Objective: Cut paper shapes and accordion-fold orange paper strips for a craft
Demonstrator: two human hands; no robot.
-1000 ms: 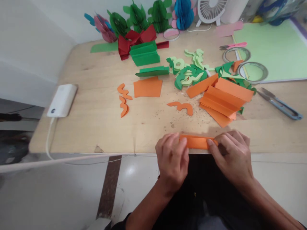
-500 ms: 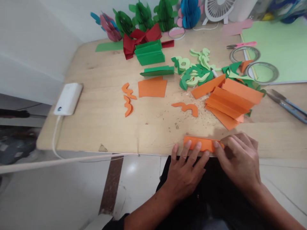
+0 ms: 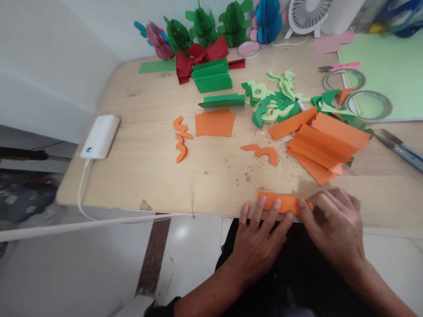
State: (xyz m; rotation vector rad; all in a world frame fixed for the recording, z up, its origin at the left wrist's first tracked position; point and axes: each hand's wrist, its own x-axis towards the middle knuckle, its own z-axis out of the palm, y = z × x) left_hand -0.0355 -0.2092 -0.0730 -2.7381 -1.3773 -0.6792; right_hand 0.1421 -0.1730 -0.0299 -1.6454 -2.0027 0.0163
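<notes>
A folded strip of orange paper (image 3: pixel 280 203) lies along the front edge of the table. Spread fingers of my left hand (image 3: pixel 261 237) rest flat on its left and middle part. At the strip's right end, my right hand (image 3: pixel 333 220) pinches the paper between thumb and curled fingers. Behind my right hand sits a stack of creased orange sheets (image 3: pixel 324 143). A wavy orange cutout (image 3: pixel 262 153) lies beyond the strip, and smaller orange cutouts (image 3: pixel 181 147) lie farther left, beside a flat orange piece (image 3: pixel 214 124).
Folded green paper (image 3: pixel 213 79) and red paper (image 3: pixel 185 66) stand toward the back. Green cutouts (image 3: pixel 276 108) lie mid-table. Thread snips (image 3: pixel 399 149) and tape rolls (image 3: pixel 368 105) are at the right. A white power bank (image 3: pixel 101 137) with a cable sits left; a small fan (image 3: pixel 310 15) stands behind.
The view has shifted slightly, so everything appears a little farther right. Both hands keep their places on the orange strip, with hardly any visible movement.
</notes>
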